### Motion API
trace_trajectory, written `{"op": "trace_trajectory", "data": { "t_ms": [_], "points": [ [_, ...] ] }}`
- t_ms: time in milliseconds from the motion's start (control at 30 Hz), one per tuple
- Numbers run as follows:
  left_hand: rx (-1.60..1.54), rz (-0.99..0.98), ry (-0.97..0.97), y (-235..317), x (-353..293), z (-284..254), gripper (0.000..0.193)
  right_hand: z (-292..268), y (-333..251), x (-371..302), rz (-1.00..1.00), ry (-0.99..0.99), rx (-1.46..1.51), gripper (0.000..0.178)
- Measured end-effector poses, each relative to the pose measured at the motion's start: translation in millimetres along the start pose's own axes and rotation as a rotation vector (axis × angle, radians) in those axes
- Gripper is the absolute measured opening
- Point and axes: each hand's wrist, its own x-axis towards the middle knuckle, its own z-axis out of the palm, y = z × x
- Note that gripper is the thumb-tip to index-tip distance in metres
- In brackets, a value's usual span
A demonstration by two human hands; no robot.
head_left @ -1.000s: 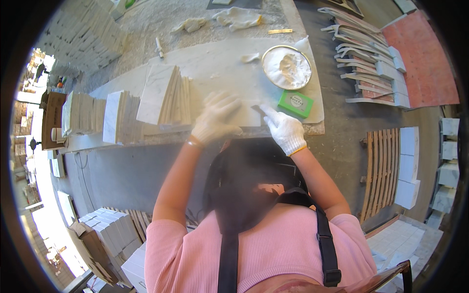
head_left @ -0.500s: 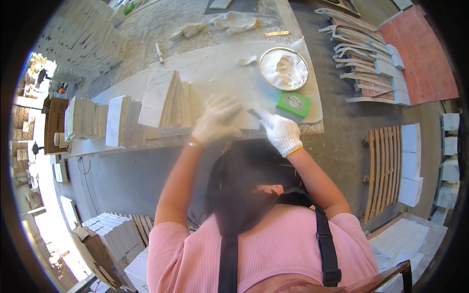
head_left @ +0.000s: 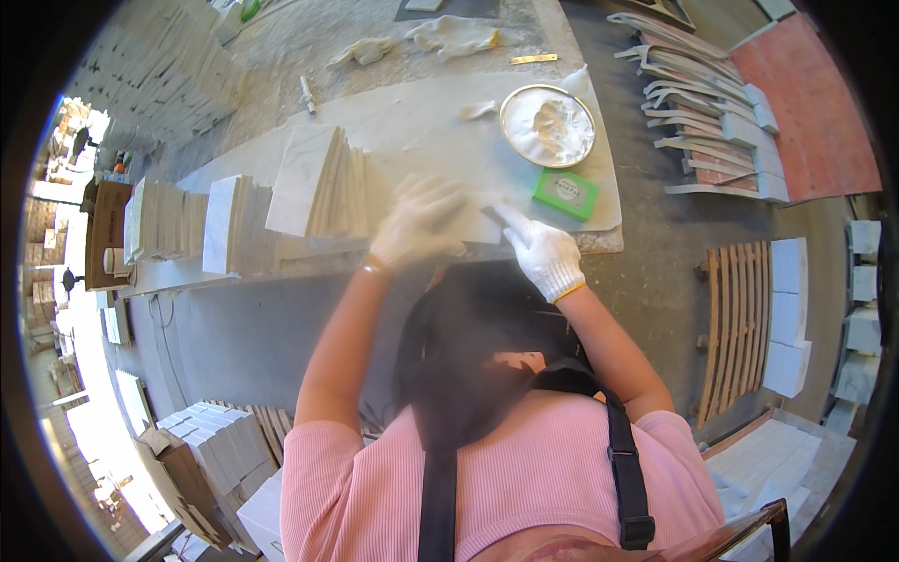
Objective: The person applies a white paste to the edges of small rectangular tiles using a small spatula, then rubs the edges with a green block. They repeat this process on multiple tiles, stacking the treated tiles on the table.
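My left hand [head_left: 419, 223], in a white knit glove, lies with its fingers out over the light marble-like sheet on the bench, by a pale tile [head_left: 479, 227] whose outline is hazy. My right hand [head_left: 546, 255], also gloved, closes on a small flat-bladed scraper [head_left: 493, 215], its index finger stretched along it towards that tile. The handle is hidden in the palm. Beyond my right hand are a green box [head_left: 565, 194] and a round tin of white paste [head_left: 548, 127]. Left of my left hand, marble tiles [head_left: 306, 183] stand on edge in a stack.
More upright tile stacks [head_left: 228, 225] line the bench's left part. Loose gloves [head_left: 452, 37], a brass-coloured strip [head_left: 534, 59] and a white tube [head_left: 306, 95] lie farther back. A wooden pallet [head_left: 738, 328] and a rack of pale strips [head_left: 698, 108] stand to the right.
The scraper's blade has shifted slightly right and shows paler now. My right hand has stayed nearly in place; my left has moved only a little. The view has tipped slightly.
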Motion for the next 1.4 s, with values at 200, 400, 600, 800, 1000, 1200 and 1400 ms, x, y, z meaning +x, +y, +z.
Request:
{"op": "trace_trajectory", "data": {
  "t_ms": [200,400,600,800,1000,1200,1400],
  "points": [
    [0.005,0.001,-0.005,-1.0,1.4,1.5,0.084,9.2,-4.8,-16.7,0.034,0.051,-0.027,0.041],
    [0.013,0.019,0.003,-1.9,1.4,3.6,0.087,24.1,-16.2,-10.2,0.041,0.072,-0.027,0.045],
    [0.026,0.037,0.006,-2.7,2.2,1.7,0.088,8.8,-10.0,-4.5,0.034,0.018,0.046,0.044],
    [0.022,0.018,-0.007,-3.7,0.6,4.5,0.088,7.0,-10.4,-18.0,0.057,0.059,0.083,0.041],
    [0.027,0.024,0.005,-2.5,1.8,2.8,0.087,24.3,-20.4,-8.0,0.008,0.091,0.045,0.042],
    [0.026,0.032,0.015,-1.1,0.6,0.9,0.087,5.4,-5.7,-7.3,-0.007,0.056,0.086,0.042],
    [0.015,0.034,0.023,1.1,2.9,0.7,0.084,22.2,-15.8,-14.0,-0.019,0.094,0.058,0.040]
  ]
}}
